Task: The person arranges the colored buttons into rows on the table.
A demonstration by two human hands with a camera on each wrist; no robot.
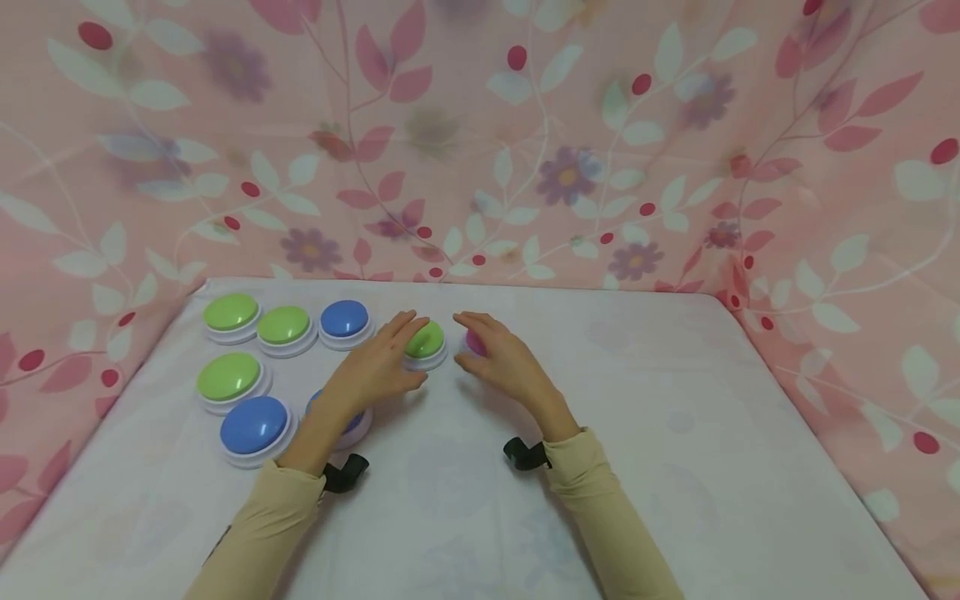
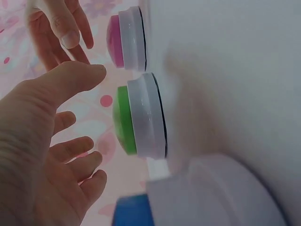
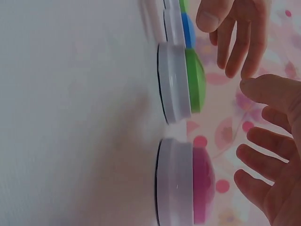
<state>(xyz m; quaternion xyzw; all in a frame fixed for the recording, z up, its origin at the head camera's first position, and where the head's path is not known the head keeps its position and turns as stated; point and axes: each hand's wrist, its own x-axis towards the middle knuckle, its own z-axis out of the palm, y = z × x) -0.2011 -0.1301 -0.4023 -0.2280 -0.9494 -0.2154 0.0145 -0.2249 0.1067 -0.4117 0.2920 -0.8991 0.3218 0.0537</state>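
Left hand (image 1: pixel 375 360) near green button (image 2: pixel 135 120), right hand (image 1: pixel 504 360) near pink button (image 3: pixel 186 183); fingers loosely spread, empty. Likely best gripped by white bases (image 3: pixel 175 82).

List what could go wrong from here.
The left grip and right grip hover close together and might collide. The pink button and the neighbouring green button stand close, so a nudge might knock them together. The left wrist partly hides a blue button and might brush it.

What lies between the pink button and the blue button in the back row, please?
A green button lies between the pink button and that blue button, as the right wrist view shows; in the head view, the left hand partly hides it.
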